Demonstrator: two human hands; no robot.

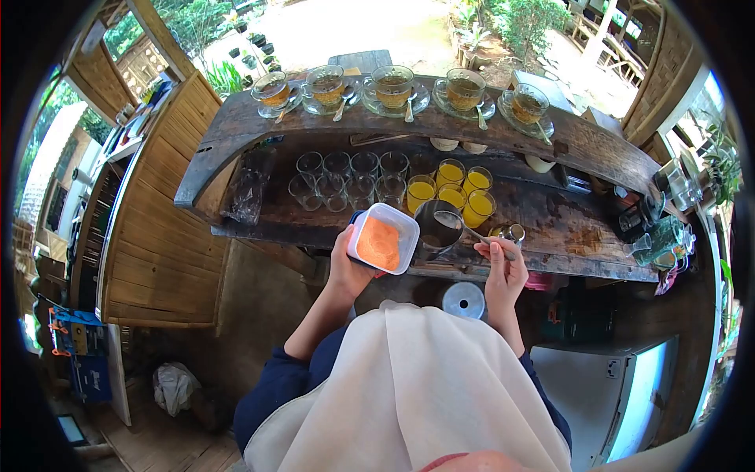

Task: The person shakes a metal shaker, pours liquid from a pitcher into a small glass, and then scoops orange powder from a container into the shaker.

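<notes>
My left hand (350, 263) grips a white plastic container (406, 228) tilted toward me, with orange powder (378, 243) inside. A spoon (481, 234) is pinched in my right hand (503, 266). Its bowl end is over a dark pitcher (437, 228) that stands just right of the container. I cannot make out what lies in the spoon or the pitcher. Behind the pitcher stand several glasses of yellow-orange drink (451, 172). A small metal cup (513, 233) is beyond my right fingers.
Several clear glasses (336, 164) stand left of the filled ones. Cups of tea (392, 85) on saucers with spoons line the raised wooden shelf (362, 119). Glass jars (664, 244) are at the counter's right end. A white fridge (582, 393) is at lower right.
</notes>
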